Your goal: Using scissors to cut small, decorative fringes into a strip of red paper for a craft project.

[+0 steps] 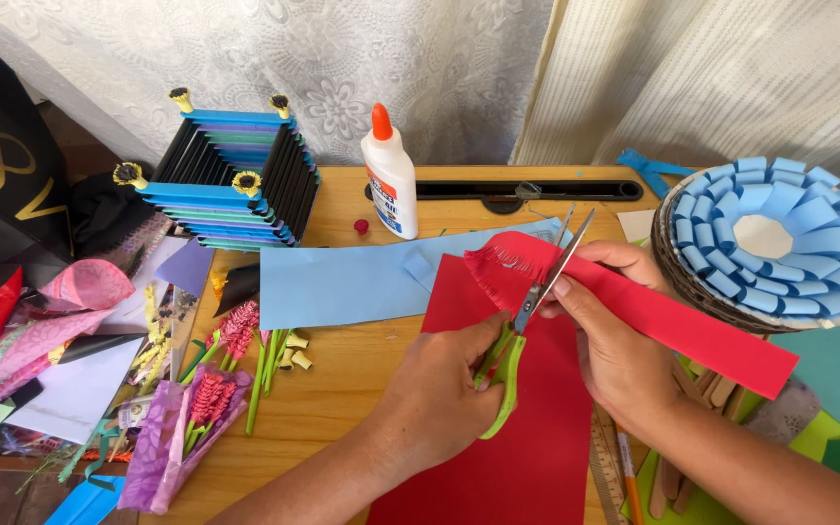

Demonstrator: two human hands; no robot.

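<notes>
- Fingers of the left hand point(439, 384) are curled through the green handles of the scissors point(527, 316), whose parted blades point toward 1 o'clock.
- Right hand point(614, 335) pinches the red paper strip point(653, 311); its long axis runs 10 to 4 o'clock, fringed end at 10.
- Beneath lies a red sheet point(517, 437), then blue paper point(362, 277).
- Farther off: glue bottle point(391, 175) at 11 o'clock, blue rosette basket point(770, 243) at 2.
</notes>
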